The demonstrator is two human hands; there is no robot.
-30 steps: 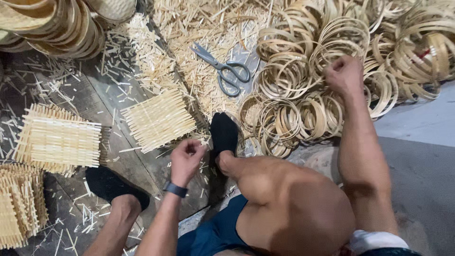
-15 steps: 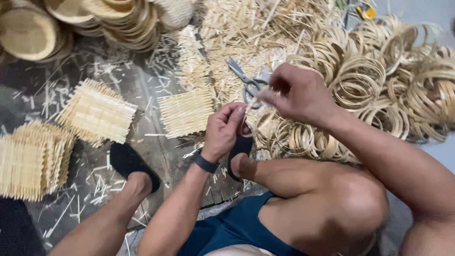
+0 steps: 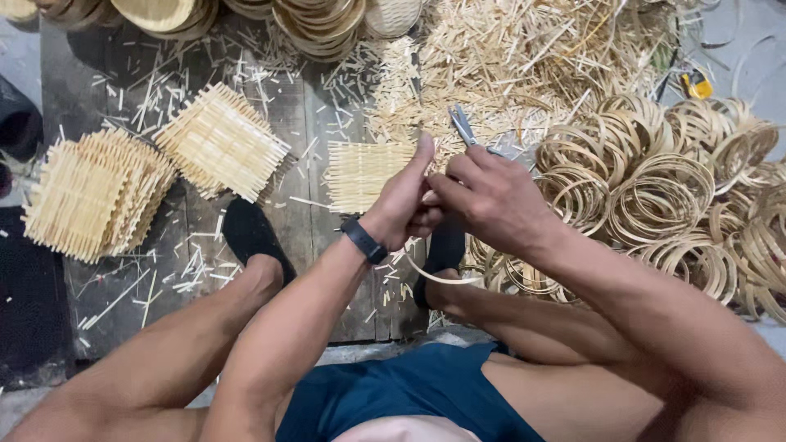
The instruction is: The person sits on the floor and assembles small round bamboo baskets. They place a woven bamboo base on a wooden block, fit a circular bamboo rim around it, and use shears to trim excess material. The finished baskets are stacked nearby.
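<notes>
My left hand [image 3: 408, 199] and my right hand [image 3: 485, 199] meet in front of me, both closed on a thin pale bamboo strip [image 3: 429, 274] that curves down beneath them. A black band sits on my left wrist. A woven bamboo mat [image 3: 364, 175] lies on the boards just beyond my left hand. Scissors [image 3: 463, 127] lie behind my right hand, partly hidden by it. A heap of bamboo rings [image 3: 655, 192] lies right of my right hand.
Stacked woven mats [image 3: 90, 193] and a single mat [image 3: 221, 140] lie at the left on dark wooden boards. Round baskets [image 3: 311, 20] line the top edge. Loose bamboo splints [image 3: 524, 57] cover the top middle. My black shoes [image 3: 252, 237] rest on the boards.
My right hand came back from the ring heap with a strip and joined my left hand. The view shifted right and closer to the hands.
</notes>
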